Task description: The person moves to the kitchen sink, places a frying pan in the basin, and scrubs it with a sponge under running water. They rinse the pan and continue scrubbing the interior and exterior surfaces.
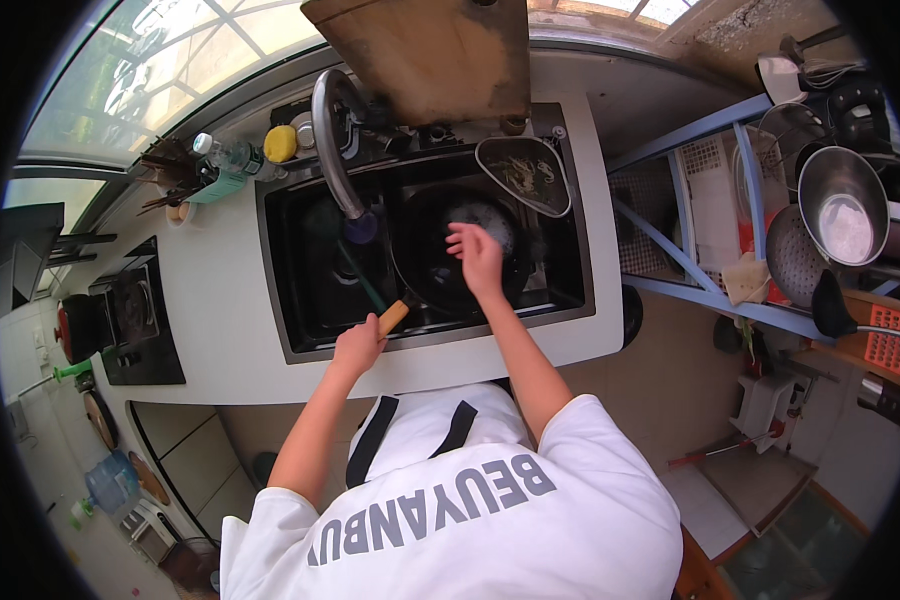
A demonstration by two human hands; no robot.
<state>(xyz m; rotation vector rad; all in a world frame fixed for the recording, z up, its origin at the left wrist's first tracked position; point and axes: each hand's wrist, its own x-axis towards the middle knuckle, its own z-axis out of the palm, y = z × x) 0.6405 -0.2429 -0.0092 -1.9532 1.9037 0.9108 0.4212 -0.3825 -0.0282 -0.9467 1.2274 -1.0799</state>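
My left hand point(358, 346) grips the wooden handle point(395, 318) of a dark, round wok point(429, 255). The wok sits in the right basin of a black double sink point(276, 300). Over the wok's interior hovers my right hand point(481, 261), its fingers loosely bent and apart, with nothing visible in them. Whitish foam or wet glare point(487, 217) shows inside the wok beyond the fingers. A curved metal faucet point(330, 142) arches over the left basin, its outlet pointing down. In the sink's far right corner hangs a strainer basket point(525, 176) with plant scraps in it.
A large wooden cutting board point(442, 60) leans behind the sink. Left of the faucet are a yellow sponge point(280, 143), a plastic bottle point(229, 156) and chopsticks point(166, 169). A gas stove point(139, 315) lies farther left. On the right, a blue rack point(754, 187) bears a metal pot point(844, 206).
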